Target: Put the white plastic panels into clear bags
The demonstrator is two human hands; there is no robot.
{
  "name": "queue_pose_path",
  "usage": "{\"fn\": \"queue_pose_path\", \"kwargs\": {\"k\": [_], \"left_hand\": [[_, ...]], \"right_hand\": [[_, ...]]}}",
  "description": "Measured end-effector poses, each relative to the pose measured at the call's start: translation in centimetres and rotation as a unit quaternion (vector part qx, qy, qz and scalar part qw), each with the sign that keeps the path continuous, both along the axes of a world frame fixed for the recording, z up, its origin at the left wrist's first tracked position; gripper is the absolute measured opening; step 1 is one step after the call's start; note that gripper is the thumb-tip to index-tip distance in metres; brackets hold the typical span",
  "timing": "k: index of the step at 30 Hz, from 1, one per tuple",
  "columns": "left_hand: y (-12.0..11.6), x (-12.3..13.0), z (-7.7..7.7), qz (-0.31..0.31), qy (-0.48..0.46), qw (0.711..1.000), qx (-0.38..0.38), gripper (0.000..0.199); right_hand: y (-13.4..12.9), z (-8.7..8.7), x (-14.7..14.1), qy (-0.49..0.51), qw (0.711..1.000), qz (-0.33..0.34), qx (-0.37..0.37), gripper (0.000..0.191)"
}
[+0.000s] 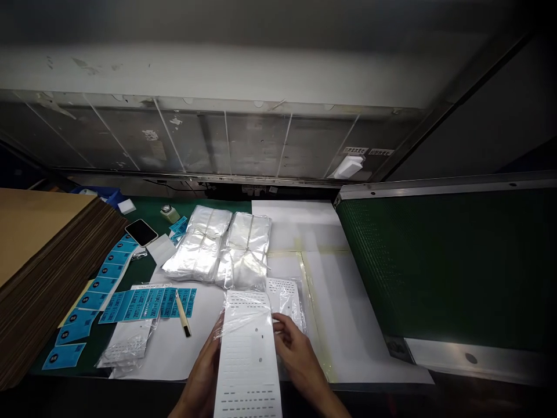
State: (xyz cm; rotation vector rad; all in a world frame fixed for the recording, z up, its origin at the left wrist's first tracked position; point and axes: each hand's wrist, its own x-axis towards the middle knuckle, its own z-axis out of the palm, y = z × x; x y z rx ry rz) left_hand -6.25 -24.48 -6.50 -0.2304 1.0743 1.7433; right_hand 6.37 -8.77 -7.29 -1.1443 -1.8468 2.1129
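Note:
A white slotted panel (248, 360), its top end covered by clear plastic film, is held upright-on between both hands at the bottom centre. My left hand (203, 371) is closed on its left edge, partly hidden by it. At its right edge, my right hand (298, 354) has bent fingers pressed against the side. Just behind lies a wrapped white panel (285, 296) on the white sheet. Two tied bundles of clear bags (200, 241) (248, 244) lie beyond the held panel. Further wrapped panels (130, 342) are stacked at the left, under blue labels (148, 304).
Stacked cardboard (56, 261) fills the left side. A phone (141, 232), a small bottle (169, 213), a blue bin (111, 196) and a cutter (183, 313) lie about the table. A green conveyor belt (448, 267) runs at the right.

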Motion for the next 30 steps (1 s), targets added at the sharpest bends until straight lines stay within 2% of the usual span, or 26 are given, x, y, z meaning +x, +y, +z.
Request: {"fn": "queue_pose_path", "kwargs": {"k": [2, 4, 7, 13, 17, 20, 23, 26, 30], "left_hand": [[-0.1, -0.3, -0.1, 0.011, 0.004, 1.0, 0.002, 0.046], [-0.2, -0.5, -0.2, 0.028, 0.009, 1.0, 0.003, 0.045], [-0.7, -0.7, -0.3, 0.045, 0.003, 0.999, 0.001, 0.047], [-2.1, -1.0, -1.0, 0.067, -0.003, 0.998, -0.004, 0.047], [-2.6, -1.6, -1.4, 0.065, 0.003, 0.998, -0.014, 0.044], [-2.6, -1.9, -1.3, 0.047, -0.02, 0.999, -0.01, 0.042], [-3.3, -1.9, -1.2, 0.031, -0.021, 0.999, -0.018, 0.044], [-5.9, -1.5, -1.5, 0.035, 0.049, 0.994, -0.091, 0.054], [-10.4, -0.4, -1.0, 0.028, 0.142, 0.964, -0.224, 0.07]], "right_hand": [[0.2, 0.0, -1.2, 0.008, 1.0, 0.004, 0.016, 0.031], [0.1, 0.1, -2.2, 0.015, 1.0, 0.007, 0.001, 0.027], [0.1, 0.1, -3.2, 0.019, 0.999, 0.021, -0.033, 0.034], [0.2, 0.8, -4.9, 0.016, 0.993, 0.093, -0.073, 0.051], [0.2, 0.9, -6.2, -0.007, 0.992, 0.125, -0.016, 0.048], [0.0, 0.6, -6.9, -0.034, 0.989, 0.121, 0.084, 0.04], [-0.6, 0.8, -6.3, -0.041, 0.975, 0.133, 0.174, 0.031], [-1.9, 1.4, -4.4, -0.039, 0.959, 0.193, 0.204, 0.026], [-4.3, 2.7, -2.4, -0.047, 0.932, 0.304, 0.194, 0.02]]}}
